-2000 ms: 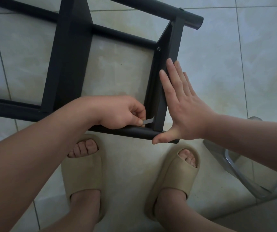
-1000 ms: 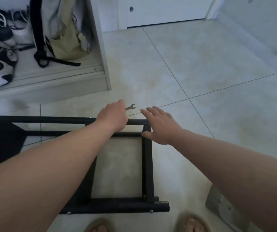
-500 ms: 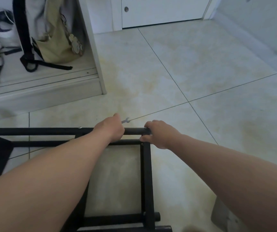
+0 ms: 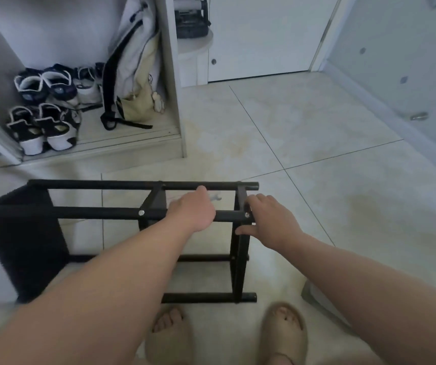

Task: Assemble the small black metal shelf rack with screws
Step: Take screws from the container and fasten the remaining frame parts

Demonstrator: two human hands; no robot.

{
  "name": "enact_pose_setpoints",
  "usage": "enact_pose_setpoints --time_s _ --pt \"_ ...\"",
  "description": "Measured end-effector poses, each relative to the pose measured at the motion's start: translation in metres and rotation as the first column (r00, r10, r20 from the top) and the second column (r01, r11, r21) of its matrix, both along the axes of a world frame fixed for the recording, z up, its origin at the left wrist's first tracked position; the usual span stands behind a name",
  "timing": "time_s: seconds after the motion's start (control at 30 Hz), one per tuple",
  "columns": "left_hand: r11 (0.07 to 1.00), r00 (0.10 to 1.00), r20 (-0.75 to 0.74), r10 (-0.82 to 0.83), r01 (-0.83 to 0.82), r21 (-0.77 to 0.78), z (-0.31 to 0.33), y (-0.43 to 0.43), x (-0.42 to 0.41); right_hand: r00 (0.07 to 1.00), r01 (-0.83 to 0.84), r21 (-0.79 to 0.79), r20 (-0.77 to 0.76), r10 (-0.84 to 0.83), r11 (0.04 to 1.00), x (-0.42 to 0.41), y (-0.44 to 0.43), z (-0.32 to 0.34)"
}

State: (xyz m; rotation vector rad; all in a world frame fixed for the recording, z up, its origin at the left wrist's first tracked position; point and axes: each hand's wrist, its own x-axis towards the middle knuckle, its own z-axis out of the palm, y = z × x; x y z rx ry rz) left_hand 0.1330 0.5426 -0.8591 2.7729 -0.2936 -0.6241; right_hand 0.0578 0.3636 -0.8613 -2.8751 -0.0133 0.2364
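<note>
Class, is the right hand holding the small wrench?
No, the right hand grips the rack; the wrench sticks out from the left hand.

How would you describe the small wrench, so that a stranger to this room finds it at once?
Find the black rack on the tiled floor. Between its two top bars, the wrench sticks out of the left hand. It is small, flat and silver, unlike the round screw heads nearby.

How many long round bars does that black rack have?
4. Far upper bar and near upper bar, which runs under the left hand; far lower bar and near lower bar. Parts of them are hidden.
</note>
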Motion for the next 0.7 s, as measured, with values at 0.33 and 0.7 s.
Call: enact_pose_setpoints --time_s 0.33,0.7 --pt "0.997 0.996 -0.069 0.053 -0.057 -0.06 0.004 0.044 -0.179 0.994 0.095 0.107 -0.065 -0.089 0.99 -0.184 0.053 0.004" --pt "1.0 0.99 -0.139 -0.023 0.024 0.006 -0.023 0.055 -0.269 0.908 0.126 0.124 -0.413 -0.064 0.984 -0.275 0.07 -0.011"
